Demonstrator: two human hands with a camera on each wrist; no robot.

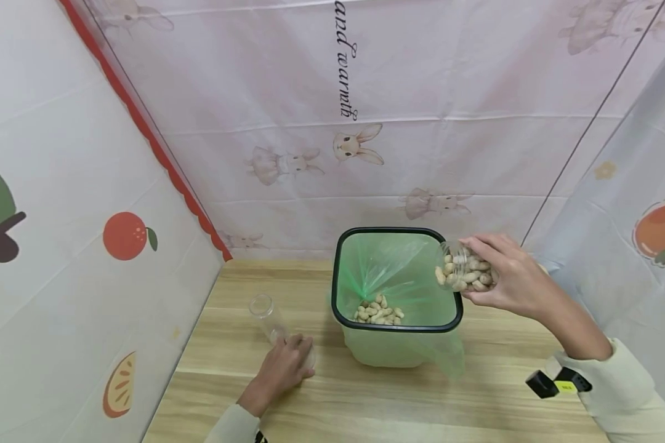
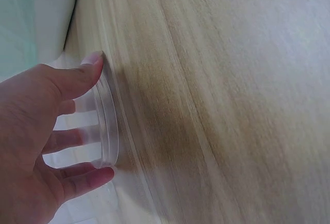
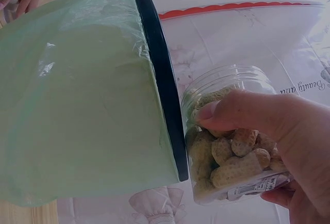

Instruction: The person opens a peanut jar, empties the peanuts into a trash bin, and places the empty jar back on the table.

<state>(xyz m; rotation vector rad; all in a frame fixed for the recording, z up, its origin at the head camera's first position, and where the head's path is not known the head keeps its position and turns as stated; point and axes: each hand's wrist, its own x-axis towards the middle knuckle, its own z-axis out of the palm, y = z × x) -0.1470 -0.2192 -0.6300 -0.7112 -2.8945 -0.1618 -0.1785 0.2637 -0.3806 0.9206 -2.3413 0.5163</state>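
Note:
Tilted on its side, a clear plastic jar (image 1: 459, 266) full of unshelled peanuts (image 3: 241, 168) is gripped by my right hand (image 1: 512, 277). Its mouth points left over the right rim of a waste bin (image 1: 342, 324) with a black rim and green liner bag. More peanuts (image 1: 378, 312) lie at the bottom of the bin. Low over the table, left of the bin, my left hand (image 1: 282, 369) holds a round clear lid (image 2: 109, 123) by its edge, thumb on one side and fingers on the other. A tall clear container (image 1: 266, 312) stands just beyond that hand.
The wood-grain table (image 1: 388, 406) carries the bin and the tall container. Printed sheets hang close on the left, back (image 1: 310, 74) and right, the left one showing fruit pictures. A loose fold of green liner (image 1: 449, 351) hangs down the bin's front right.

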